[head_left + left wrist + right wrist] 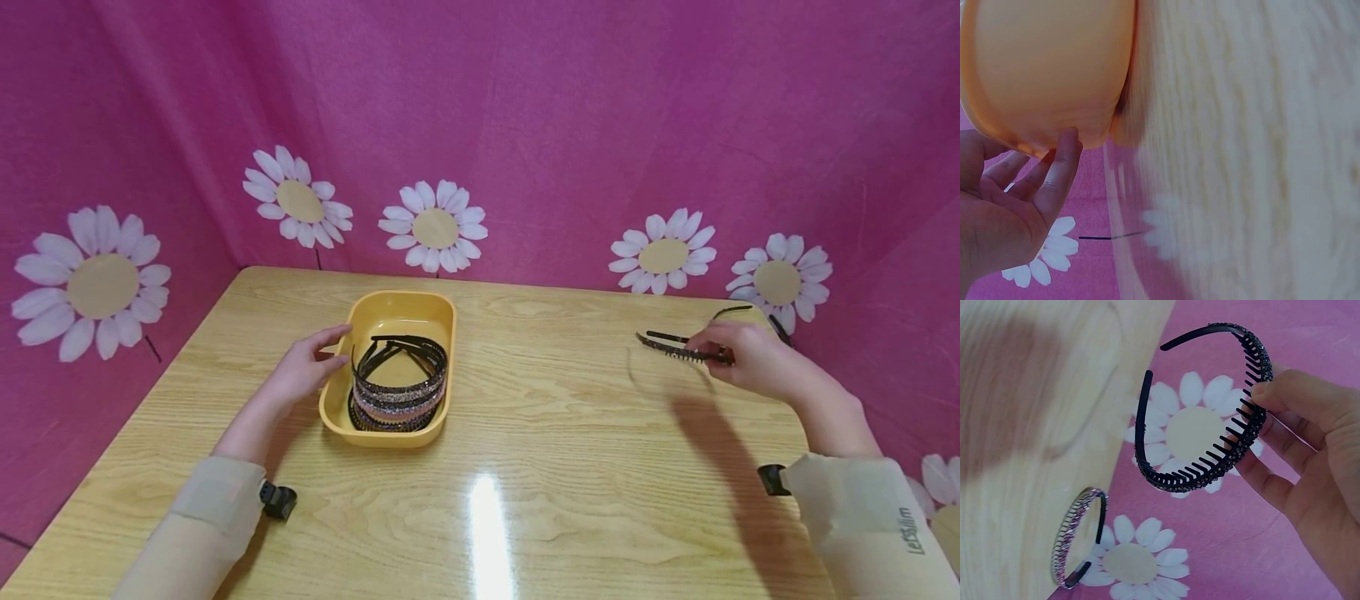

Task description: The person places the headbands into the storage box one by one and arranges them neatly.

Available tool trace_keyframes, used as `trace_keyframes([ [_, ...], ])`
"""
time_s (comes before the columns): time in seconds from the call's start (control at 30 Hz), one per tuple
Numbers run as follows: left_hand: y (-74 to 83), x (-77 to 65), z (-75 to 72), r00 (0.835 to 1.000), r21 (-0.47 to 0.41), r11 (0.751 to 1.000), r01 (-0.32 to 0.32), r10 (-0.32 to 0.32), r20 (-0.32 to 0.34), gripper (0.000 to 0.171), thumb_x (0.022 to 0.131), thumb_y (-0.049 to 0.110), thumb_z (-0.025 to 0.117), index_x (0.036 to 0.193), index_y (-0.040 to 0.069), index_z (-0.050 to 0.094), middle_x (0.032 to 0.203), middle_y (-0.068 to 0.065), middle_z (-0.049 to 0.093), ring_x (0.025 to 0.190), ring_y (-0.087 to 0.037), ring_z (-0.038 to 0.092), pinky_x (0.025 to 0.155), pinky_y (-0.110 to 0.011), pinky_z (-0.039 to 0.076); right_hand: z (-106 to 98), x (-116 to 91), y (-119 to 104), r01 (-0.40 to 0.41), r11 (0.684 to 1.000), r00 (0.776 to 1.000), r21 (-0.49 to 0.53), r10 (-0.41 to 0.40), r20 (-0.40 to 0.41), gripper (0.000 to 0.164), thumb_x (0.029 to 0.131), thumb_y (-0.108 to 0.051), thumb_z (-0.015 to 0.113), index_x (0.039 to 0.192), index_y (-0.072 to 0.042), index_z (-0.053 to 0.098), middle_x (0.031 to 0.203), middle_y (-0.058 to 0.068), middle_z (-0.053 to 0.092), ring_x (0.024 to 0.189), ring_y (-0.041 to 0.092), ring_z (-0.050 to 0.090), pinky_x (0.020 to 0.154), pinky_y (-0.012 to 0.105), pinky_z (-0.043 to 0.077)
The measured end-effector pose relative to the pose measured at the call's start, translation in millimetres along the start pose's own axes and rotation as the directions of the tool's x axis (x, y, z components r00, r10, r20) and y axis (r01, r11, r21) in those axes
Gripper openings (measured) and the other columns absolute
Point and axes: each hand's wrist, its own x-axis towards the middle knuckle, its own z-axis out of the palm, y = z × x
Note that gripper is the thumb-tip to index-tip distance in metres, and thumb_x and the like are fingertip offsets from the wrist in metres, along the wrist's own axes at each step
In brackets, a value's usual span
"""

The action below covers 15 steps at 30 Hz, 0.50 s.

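My right hand (761,360) pinches a black toothed headband (1244,440) between thumb and fingers, above the table's right side. Dark glitter covers its outer band, and its two free ends point away from the palm. A second headband (1066,540), with pink and silver glitter, stands on the table near the far right corner, partly hidden behind my hand in the head view. On the left, my left hand (300,368) touches the left side of a yellow tray (452,333) with loosely spread fingers. Stacked in the tray's near half are several glittery headbands (397,392).
The wooden table (555,433) runs back to a pink curtain (540,125) printed with white flowers, which also hangs along both sides. A bright light reflection (489,533) shows on the near part of the tabletop.
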Motion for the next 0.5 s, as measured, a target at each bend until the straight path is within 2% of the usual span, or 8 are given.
trace_keyframes([
  [0.27,-0.9,0.1,-0.4,1.0,0.006,1.0,-0.007,0.007,0.002,0.055,0.095,0.006,0.051,0.147,0.007,0.032,0.145,-0.025,0.034,0.113,-0.036,0.051,0.063,-0.022,0.049,-9,12,-9,0.053,0.998,0.998,-0.038,-0.055,-0.034,0.037,0.055,0.012,0.077,0.086,-0.009,0.07,0.073,-0.008,0.057,0.062,0.002,0.048,0.05,0.02,0.043],
  [0.5,0.9,-0.4,0.5,1.0,0.003,1.0,-0.002,0.002,-0.003,0.055,0.095,0.005,0.052,0.147,0.006,0.032,0.144,-0.026,0.036,0.101,-0.027,0.054,0.057,-0.021,0.046,-17,21,-21,0.056,0.998,0.998,-0.037,-0.057,-0.039,0.037,0.059,0.012,0.073,0.088,-0.01,0.069,0.075,-0.005,0.057,0.064,0.004,0.049,0.051,0.019,0.043],
])
